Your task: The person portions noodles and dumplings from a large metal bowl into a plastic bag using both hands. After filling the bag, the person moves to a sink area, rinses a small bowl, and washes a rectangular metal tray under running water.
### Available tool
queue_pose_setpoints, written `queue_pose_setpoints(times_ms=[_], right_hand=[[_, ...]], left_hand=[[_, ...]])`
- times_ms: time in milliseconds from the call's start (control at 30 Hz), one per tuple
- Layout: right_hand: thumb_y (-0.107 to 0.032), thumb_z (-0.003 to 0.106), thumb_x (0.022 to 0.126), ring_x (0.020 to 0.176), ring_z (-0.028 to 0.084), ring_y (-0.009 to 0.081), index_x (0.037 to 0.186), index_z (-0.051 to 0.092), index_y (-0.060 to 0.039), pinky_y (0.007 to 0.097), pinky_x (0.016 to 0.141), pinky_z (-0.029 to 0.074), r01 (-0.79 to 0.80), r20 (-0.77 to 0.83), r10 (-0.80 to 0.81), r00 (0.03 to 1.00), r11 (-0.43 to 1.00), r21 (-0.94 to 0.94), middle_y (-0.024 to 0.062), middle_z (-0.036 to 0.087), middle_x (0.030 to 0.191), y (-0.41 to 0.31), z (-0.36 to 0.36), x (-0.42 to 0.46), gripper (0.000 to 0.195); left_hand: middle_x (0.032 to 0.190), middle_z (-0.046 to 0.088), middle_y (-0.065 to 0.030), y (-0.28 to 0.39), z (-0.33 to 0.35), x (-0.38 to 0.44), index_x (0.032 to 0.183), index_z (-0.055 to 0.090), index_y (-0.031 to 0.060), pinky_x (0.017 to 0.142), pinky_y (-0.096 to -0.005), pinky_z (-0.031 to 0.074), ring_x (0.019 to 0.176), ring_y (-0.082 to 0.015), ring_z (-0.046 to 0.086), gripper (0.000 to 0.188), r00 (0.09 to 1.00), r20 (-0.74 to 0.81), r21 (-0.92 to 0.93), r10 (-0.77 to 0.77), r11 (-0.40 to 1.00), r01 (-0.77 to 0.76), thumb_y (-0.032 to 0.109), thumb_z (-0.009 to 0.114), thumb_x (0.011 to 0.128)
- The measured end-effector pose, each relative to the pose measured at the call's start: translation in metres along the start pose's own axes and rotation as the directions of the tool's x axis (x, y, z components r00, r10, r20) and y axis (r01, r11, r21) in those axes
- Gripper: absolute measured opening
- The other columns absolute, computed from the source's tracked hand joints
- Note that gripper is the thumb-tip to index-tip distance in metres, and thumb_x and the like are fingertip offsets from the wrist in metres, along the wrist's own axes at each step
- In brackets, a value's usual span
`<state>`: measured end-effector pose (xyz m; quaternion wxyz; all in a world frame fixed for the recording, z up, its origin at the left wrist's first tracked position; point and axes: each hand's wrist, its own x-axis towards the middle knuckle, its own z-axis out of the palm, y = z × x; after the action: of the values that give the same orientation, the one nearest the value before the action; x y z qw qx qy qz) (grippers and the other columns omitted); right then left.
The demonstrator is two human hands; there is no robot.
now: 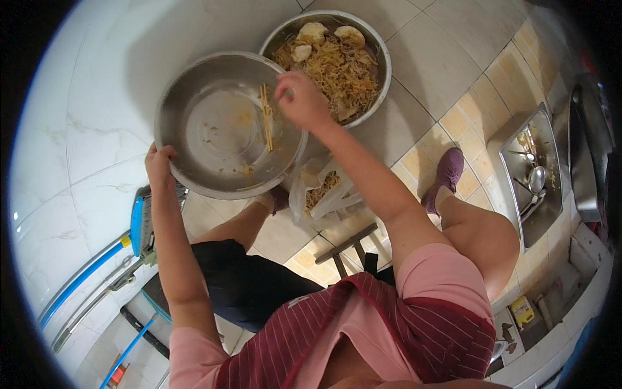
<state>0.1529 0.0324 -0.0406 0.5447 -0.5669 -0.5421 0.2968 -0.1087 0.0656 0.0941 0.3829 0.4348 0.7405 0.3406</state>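
Note:
My left hand [161,167] grips the left rim of a large stainless steel basin [214,121], which is tilted. Wooden chopsticks [266,119] and a few food bits lie in it. My right hand [302,102] is by the basin's right rim, fingers curled and slightly blurred; whether it pinches anything is unclear. Behind it, a second metal basin [387,80] is on the tiled floor, full of shredded, noodle-like food [347,73] with pale bun-like pieces [312,32] on top. An opened plastic bag [335,206] with similar food stands below the basins.
A metal sink or tray [534,209] with spoons and scraps is at the right. Brooms or mops with blue handles [109,257] lean along the left wall. A wooden stool part [345,245] shows between my legs. A yellow container [522,311] is at lower right.

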Motion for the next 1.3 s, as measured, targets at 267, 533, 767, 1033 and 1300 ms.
queue_pose_setpoints(times_ms=[267,533,767,1033,1300], right_hand=[[-0.034,0.063,0.065,0.076,0.057,0.0277,0.079,0.06,0.0003,0.0361,0.066,0.045,-0.449,0.269,0.8,0.536,0.54,-0.712,0.0162,0.059,0.081,0.093,-0.061,-0.009,0.037],[-0.035,0.065,0.064,0.069,0.058,0.0266,0.075,0.062,-0.0009,0.0379,0.06,0.046,-0.419,0.086,0.617,0.783,0.624,-0.659,0.0144,0.059,0.072,0.079,-0.06,0.017,0.036],[-0.051,0.061,0.063,0.06,0.057,0.0261,0.063,0.058,0.0012,0.0364,0.053,0.046,-0.311,0.082,0.501,0.862,0.648,-0.695,0.0136,0.058,0.065,0.058,-0.069,0.05,0.052],[-0.056,0.062,0.061,0.05,0.052,0.0223,0.054,0.052,-0.0019,0.0347,0.049,0.042,-0.287,0.066,0.363,0.93,0.824,-0.488,0.011,0.053,0.054,0.052,-0.092,0.074,0.055],[-0.047,0.065,0.064,0.046,0.042,0.0109,0.054,0.049,-0.0043,0.0275,0.045,0.036,-0.539,0.067,0.541,0.839,0.841,-0.037,0.0008,0.045,0.05,0.059,-0.103,0.073,0.047]], left_hand=[[0.064,0.047,-0.0022,-0.02,-0.02,0.01,0.072,0.053,-0.0017,0.053,-0.0223,0.033,0.057,-0.0118,0.041,0.018,0.999,0.033,-0.012,0.013,1.0,-0.012,0.002,0.044,0.056],[0.062,0.047,-0.0022,-0.013,-0.019,0.011,0.076,0.052,-0.001,0.053,-0.0228,0.036,0.056,-0.0117,0.043,0.019,0.999,0.031,-0.015,0.042,0.999,-0.042,0.001,0.044,0.059],[0.065,0.049,-0.0033,-0.01,-0.017,0.011,0.078,0.053,-0.0036,0.054,-0.0213,0.034,0.058,-0.0114,0.043,0.021,0.997,0.035,-0.028,0.065,0.998,-0.064,0.002,0.044,0.06],[0.066,0.05,-0.0044,-0.013,-0.012,0.013,0.078,0.054,-0.0025,0.054,-0.0232,0.036,0.059,-0.0128,0.044,0.024,0.998,0.036,0.025,0.042,0.999,-0.043,-0.001,0.045,0.055],[0.067,0.051,-0.005,-0.004,-0.005,0.008,0.079,0.055,-0.0042,0.054,-0.0237,0.036,0.06,-0.0138,0.045,0.026,0.999,0.025,0.085,0.034,0.996,-0.036,-0.001,0.045,0.054]])
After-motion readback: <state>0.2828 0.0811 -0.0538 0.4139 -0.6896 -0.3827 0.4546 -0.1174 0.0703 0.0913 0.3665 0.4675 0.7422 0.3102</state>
